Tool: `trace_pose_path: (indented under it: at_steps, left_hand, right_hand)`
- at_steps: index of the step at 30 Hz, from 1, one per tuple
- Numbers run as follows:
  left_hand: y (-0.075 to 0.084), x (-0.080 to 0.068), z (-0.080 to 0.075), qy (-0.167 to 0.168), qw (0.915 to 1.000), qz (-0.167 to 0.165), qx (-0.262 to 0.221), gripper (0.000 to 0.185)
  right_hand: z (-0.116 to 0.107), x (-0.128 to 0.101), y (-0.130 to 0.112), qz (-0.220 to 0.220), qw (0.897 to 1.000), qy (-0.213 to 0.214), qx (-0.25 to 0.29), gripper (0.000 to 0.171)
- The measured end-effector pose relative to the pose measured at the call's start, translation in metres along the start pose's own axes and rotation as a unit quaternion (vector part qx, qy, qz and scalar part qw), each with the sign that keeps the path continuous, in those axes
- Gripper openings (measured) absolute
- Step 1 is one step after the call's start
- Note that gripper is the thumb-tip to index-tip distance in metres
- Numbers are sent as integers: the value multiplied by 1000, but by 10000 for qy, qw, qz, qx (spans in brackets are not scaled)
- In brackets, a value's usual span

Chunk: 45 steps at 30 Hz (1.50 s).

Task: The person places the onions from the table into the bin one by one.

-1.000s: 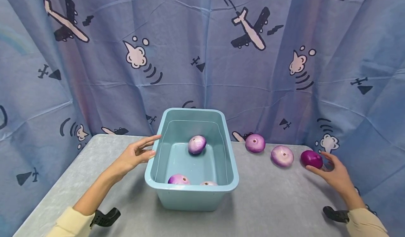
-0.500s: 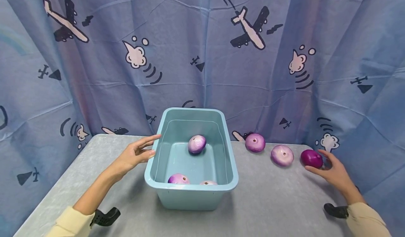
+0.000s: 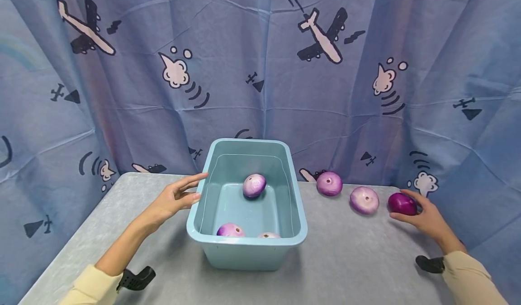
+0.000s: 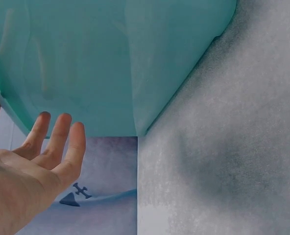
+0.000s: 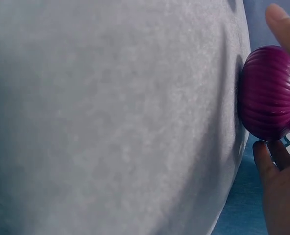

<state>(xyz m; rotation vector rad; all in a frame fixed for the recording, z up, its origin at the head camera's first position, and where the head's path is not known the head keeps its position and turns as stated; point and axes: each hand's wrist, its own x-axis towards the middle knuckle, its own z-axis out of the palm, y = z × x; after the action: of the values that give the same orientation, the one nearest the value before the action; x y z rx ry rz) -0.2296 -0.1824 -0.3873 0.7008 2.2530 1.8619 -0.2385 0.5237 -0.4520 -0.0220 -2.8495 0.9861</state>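
Observation:
At the table's far right, my right hand (image 3: 431,219) curls around a dark purple onion (image 3: 400,204), thumb on its near side and fingers on its far side. The right wrist view shows the ribbed onion (image 5: 267,93) low at the table edge, with fingertips (image 5: 261,147) against it. My left hand (image 3: 171,202) lies along the left side of a light blue plastic basin (image 3: 246,256), its fingers extended and touching the rim. Inside the basin are a purple-white onion (image 3: 254,186), another onion (image 3: 230,230) and a third (image 3: 268,235), mostly hidden by the front wall.
Left of the held onion, a pale purple onion (image 3: 364,200) sits on the grey table (image 3: 346,259). Farther back is another purple onion (image 3: 329,183) near the table's rear edge. A blue curtain (image 3: 228,69) printed with airplanes hangs behind and at both sides.
My right hand has moved slightly left and closer around the dark purple onion, its fingers reaching farther over the far side. The left hand and the basin stay put.

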Motion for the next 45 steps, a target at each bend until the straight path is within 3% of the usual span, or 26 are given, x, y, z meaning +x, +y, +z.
trace_pose_path:
  at_steps: [8,19,28,38,45]
  left_hand:
    - [-1,0,0,2,10000,10,-7,55]
    - [0,0,1,33,10000,-2,28,54]
    - [0,0,1,49,10000,-31,17,54]
    - [0,0,0,25,10000,-31,30,54]
    - [0,0,-1,32,10000,0,29,54]
  right_hand:
    - [0,0,5,-50,9998,80,176,87]
    - [1,-3,7,337,9974,228,591,83]
    - [3,-1,8,469,9969,337,534,85]
    - [4,-7,-1,586,9967,204,523,90]
    - [7,-7,-12,392,9969,256,626,87]
